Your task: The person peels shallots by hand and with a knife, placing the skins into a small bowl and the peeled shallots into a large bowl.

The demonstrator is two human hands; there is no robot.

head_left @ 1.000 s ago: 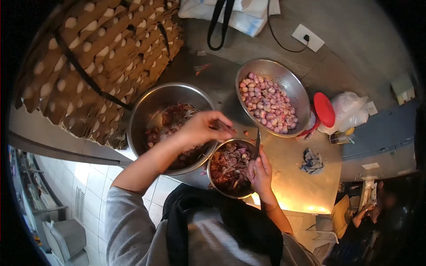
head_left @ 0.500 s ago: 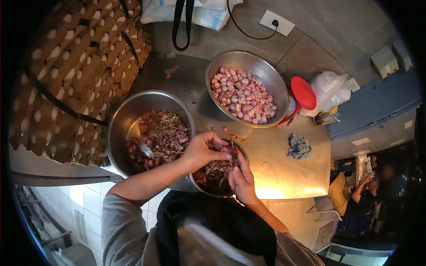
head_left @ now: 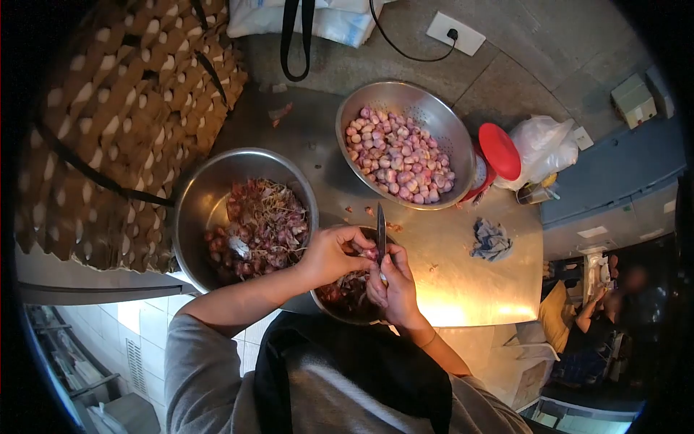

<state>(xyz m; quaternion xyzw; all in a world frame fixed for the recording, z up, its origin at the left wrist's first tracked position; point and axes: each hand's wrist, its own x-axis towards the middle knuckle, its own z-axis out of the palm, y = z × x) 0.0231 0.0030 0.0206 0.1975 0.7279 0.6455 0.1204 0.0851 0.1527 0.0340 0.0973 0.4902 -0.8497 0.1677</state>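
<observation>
Between the fingertips of my left hand (head_left: pixel 329 253) is a shallot (head_left: pixel 370 254), small and pinkish. My right hand (head_left: pixel 394 283) is wrapped round a small knife (head_left: pixel 381 230), its blade pointing up and away from me beside the shallot. Both hands are over a smaller metal bowl (head_left: pixel 327 307) with dark reddish skins in it, partly hidden by them. Left of it, a large metal bowl (head_left: pixel 186 249) contains unpeeled shallots (head_left: pixel 271 231) with dry roots and stems. Farther back, a tilted metal colander (head_left: pixel 448 123) is filled with peeled pink shallots (head_left: pixel 401 155).
Stacked egg trays (head_left: pixel 123 137) with black straps rise at the left. Right of the colander are a red kitchen scale (head_left: pixel 499 153) and a plastic bag (head_left: pixel 542 145). A crumpled cloth (head_left: pixel 491 240) lies on the metal table (head_left: pixel 463 289). Another person (head_left: pixel 589 318) is at far right.
The knife blade has turned and now shows its flat side, standing higher above my hands. My left fingers have shifted slightly on the shallot.
</observation>
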